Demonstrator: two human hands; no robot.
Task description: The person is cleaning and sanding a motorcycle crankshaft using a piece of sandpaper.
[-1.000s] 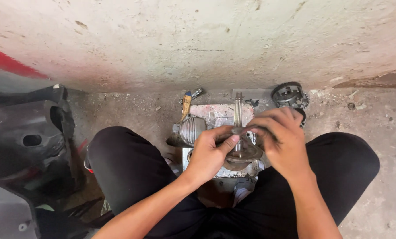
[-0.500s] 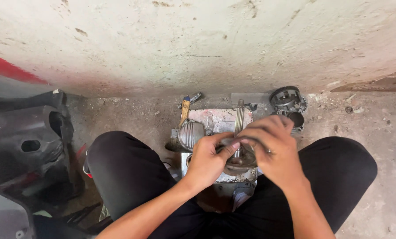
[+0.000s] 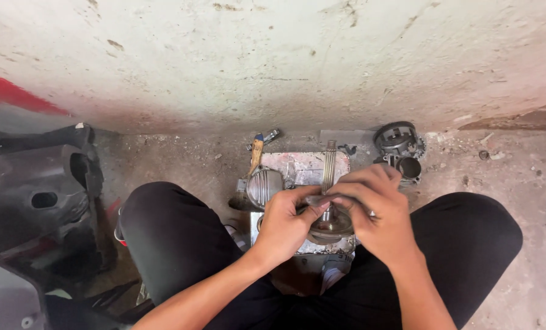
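Between the knees of a seated person in black trousers, low on a dusty concrete floor, both hands meet over a round metal part [image 3: 333, 225] with a splined shaft [image 3: 328, 166] rising from its middle toward the wall. Left hand [image 3: 283, 227]: fingers curled, thumb and forefinger pinching near the shaft's base at the rim of the round part. Right hand [image 3: 375, 211]: fingers pressed together and bent over the top of the same part, covering most of its right half. What sits under those fingers cannot be made out; a small pale sliver shows at the hand's right edge, kind unclear.

Round part rests on a square metal plate [image 3: 303, 166], worn, with pinkish stains; only its far half and a strip of its near edge show. Below it something dark and rounded is mostly hidden by the wrists.

Just left of the plate: a ribbed, domed metal cover [image 3: 264, 186], partly behind the left hand. Beyond it, a tool with a wooden handle [image 3: 255, 156], its head blurred. Far right of the plate, near the wall: a dark ring-shaped housing [image 3: 396, 138] and a smaller cup-like piece [image 3: 408, 167] just beside it.

Left edge: black plastic body panels [image 3: 35, 195], cut off by the frame. Pale, stained wall [image 3: 273, 61] fills the top.
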